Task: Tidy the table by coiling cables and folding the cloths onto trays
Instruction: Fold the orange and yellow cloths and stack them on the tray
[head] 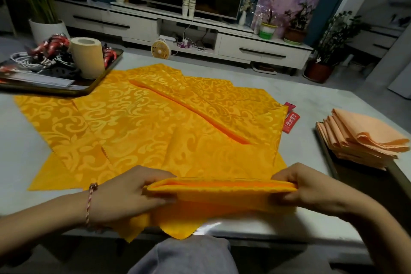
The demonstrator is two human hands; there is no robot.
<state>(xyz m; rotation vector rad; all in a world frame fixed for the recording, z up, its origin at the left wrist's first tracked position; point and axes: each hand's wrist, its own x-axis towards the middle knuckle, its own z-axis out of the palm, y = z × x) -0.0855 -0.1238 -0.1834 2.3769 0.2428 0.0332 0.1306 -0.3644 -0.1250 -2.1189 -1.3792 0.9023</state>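
A pale grey tabletop (33, 140) fills the middle of the frame, with a television cabinet and potted plants in the dim room behind it. Several golden-yellow cloths with a glossy scroll pattern (138, 122) lie spread and overlapping across the centre of the table, their edges pinked. At the lower centre, one folded golden-yellow cloth (220, 193) is held as a long flat band, its zigzag corners hanging over the near table edge. The left hand (124, 193) pinches its left end and the right hand (311, 187) pinches its right end. In the upper left, a dark rectangular tray (97, 83) carries a cream paper roll (87, 58) and what looks like a coiled white cable (22, 60). At the right edge, a stack of folded peach cloths (360, 138) sits on another dark tray (347, 176).
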